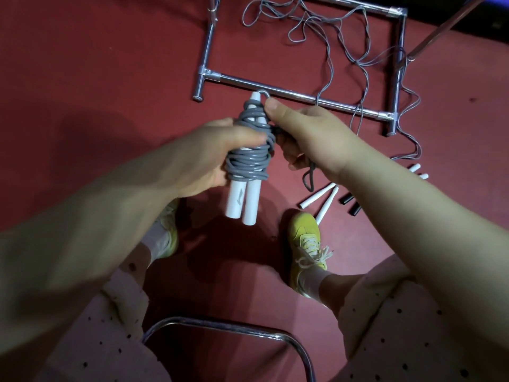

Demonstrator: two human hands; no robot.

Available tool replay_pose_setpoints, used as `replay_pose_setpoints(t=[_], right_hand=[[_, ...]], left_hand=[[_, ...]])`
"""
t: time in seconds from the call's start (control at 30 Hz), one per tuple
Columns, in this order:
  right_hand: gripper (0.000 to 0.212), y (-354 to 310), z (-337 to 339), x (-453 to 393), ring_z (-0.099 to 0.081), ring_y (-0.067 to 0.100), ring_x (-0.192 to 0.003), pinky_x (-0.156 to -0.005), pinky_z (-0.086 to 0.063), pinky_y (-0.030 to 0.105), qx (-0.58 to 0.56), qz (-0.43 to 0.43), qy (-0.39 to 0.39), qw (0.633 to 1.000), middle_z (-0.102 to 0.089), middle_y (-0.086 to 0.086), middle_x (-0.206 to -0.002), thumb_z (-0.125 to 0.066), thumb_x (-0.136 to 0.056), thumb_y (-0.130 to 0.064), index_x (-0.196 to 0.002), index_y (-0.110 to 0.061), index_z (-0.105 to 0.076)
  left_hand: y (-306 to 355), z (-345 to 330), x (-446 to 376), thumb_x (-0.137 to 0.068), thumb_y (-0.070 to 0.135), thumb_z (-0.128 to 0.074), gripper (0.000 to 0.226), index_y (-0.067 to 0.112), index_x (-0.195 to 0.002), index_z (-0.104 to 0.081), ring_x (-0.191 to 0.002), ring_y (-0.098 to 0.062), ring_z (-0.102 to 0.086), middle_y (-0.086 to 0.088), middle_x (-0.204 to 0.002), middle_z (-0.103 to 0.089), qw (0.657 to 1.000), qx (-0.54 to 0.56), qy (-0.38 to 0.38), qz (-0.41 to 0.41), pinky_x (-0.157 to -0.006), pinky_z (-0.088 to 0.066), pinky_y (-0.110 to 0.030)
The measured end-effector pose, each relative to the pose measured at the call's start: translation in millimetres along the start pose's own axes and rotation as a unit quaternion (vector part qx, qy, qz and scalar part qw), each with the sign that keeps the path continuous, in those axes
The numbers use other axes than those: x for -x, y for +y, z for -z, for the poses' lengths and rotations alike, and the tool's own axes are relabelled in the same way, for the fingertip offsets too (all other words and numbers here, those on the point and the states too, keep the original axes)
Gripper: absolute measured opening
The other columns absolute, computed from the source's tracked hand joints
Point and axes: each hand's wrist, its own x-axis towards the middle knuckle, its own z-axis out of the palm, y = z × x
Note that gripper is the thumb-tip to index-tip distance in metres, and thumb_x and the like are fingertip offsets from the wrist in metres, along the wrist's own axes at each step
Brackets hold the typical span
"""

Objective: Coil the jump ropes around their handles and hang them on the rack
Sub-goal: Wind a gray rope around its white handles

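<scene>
A grey jump rope point(249, 158) is coiled around its two white handles point(243, 201), held upright in front of me. My left hand point(209, 153) grips the bundle from the left, thumb across the coils. My right hand point(311, 133) pinches the rope's end near the handle tops, and a dark cord loop point(309, 177) hangs below its palm. The chrome rack base point(289, 96) lies on the red floor just beyond. More thin grey ropes point(330, 31) sprawl tangled inside the frame.
Loose white handles point(319, 198) and black handles point(349, 204) lie on the red floor at right, two more white ones point(417, 170) farther right. My yellow shoes point(305, 238) stand below. A chrome chair rim point(234, 330) curves at the bottom.
</scene>
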Motion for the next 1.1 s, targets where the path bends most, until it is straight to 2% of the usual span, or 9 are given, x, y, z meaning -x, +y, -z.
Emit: replay_pose_setpoints(t=[0.07,0.13,0.2,0.3,0.5,0.73,0.9,0.97,1.1], right_hand=[[0.045,0.7,2.5,-1.6,-0.026,0.018,-0.051,-0.050,-0.026,0.026,-0.016,-0.008,0.008,1.000,-0.031,0.002,-0.047,-0.050,-0.094,-0.046,-0.061,-0.017,-0.043],[0.040,0.7,5.3,-3.2,-0.028,0.017,-0.051,-0.051,-0.029,0.025,-0.019,-0.015,0.012,1.000,-0.032,0.000,-0.049,-0.049,-0.093,-0.049,-0.070,-0.017,-0.046],[0.039,0.7,8.3,-4.3,-0.031,0.017,-0.052,-0.052,-0.033,0.025,0.003,-0.018,0.016,1.000,-0.035,0.001,-0.053,-0.047,-0.093,-0.052,-0.076,-0.017,-0.048],[0.047,0.8,13.2,-4.3,-0.034,0.018,-0.051,-0.051,-0.036,0.025,0.041,-0.024,0.015,0.999,-0.037,0.003,-0.054,-0.045,-0.092,-0.056,-0.069,-0.015,-0.052],[0.055,-0.7,19.0,-0.4,-0.044,0.019,-0.047,-0.052,-0.043,0.029,0.092,-0.044,0.010,0.995,-0.046,0.002,-0.050,-0.047,-0.089,-0.060,-0.064,-0.013,-0.059],[0.057,-2.5,16.5,0.8,-0.051,0.017,-0.044,-0.056,-0.049,0.031,0.123,-0.059,-0.017,0.991,-0.052,0.004,-0.051,-0.043,-0.091,-0.059,-0.069,-0.010,-0.061],[0.055,-3.6,18.4,3.4,-0.055,0.021,-0.057,-0.062,-0.046,0.033,0.103,-0.056,-0.049,0.992,-0.058,0.006,-0.061,-0.037,-0.096,-0.053,-0.084,-0.008,-0.066],[0.046,-3.2,22.0,3.2,-0.056,0.021,-0.059,-0.061,-0.045,0.032,0.112,-0.055,-0.058,0.990,-0.059,0.005,-0.064,-0.041,-0.097,-0.046,-0.088,-0.008,-0.066],[0.017,-1.5,25.9,2.2,-0.048,0.012,-0.048,-0.047,-0.040,0.022,0.159,-0.045,-0.056,0.985,-0.054,0.000,-0.062,-0.051,-0.096,-0.021,-0.084,-0.014,-0.062]], left_hand=[[5.6,5.8,0.9,-0.093,0.024,-0.030,0.033,0.014,-0.106,-0.059,-0.091,-0.019,-0.064,-0.002,-0.094,-0.065,0.997,0.033,-0.061,0.040,-0.079,-0.056,-0.031],[8.1,8.8,1.9,-0.087,0.026,-0.033,0.036,0.013,-0.110,-0.057,-0.094,-0.019,-0.064,-0.001,-0.095,-0.065,0.993,0.051,-0.099,0.040,-0.081,-0.055,-0.032],[5.4,11.7,-0.4,-0.081,0.019,-0.050,0.032,0.008,-0.110,-0.058,-0.092,-0.024,-0.067,-0.007,-0.095,-0.068,0.994,0.055,-0.093,0.017,-0.084,-0.055,-0.040],[1.9,14.6,-1.9,-0.078,0.018,-0.054,0.045,-0.004,-0.117,-0.055,-0.090,-0.029,-0.067,-0.016,-0.099,-0.068,0.998,0.039,-0.046,0.001,-0.084,-0.054,-0.050],[1.8,10.4,-1.5,-0.073,0.017,-0.058,0.019,0.007,-0.088,-0.062,-0.059,-0.011,-0.060,-0.003,-0.073,-0.061,0.998,0.049,-0.049,0.004,-0.055,-0.055,-0.023],[-0.9,10.0,-3.3,-0.065,0.030,-0.055,0.031,0.010,-0.088,-0.060,-0.059,-0.013,-0.055,-0.002,-0.072,-0.055,0.998,-0.009,-0.007,0.058,-0.051,-0.047,-0.022],[1.5,9.4,-1.9,-0.063,0.022,-0.063,0.033,0.009,-0.094,-0.063,-0.067,-0.017,-0.071,-0.006,-0.079,-0.072,0.999,0.000,0.003,0.036,-0.054,-0.057,-0.025],[2.8,9.1,-0.3,-0.063,0.023,-0.060,0.030,0.007,-0.088,-0.062,-0.063,-0.015,-0.069,-0.004,-0.072,-0.069,0.999,-0.018,0.024,0.016,-0.058,-0.057,-0.030],[2.9,9.5,0.7,-0.059,0.030,-0.062,0.028,0.008,-0.076,-0.058,-0.051,-0.010,-0.062,0.000,-0.055,-0.059,0.995,-0.046,0.084,0.003,-0.048,-0.056,-0.029]])
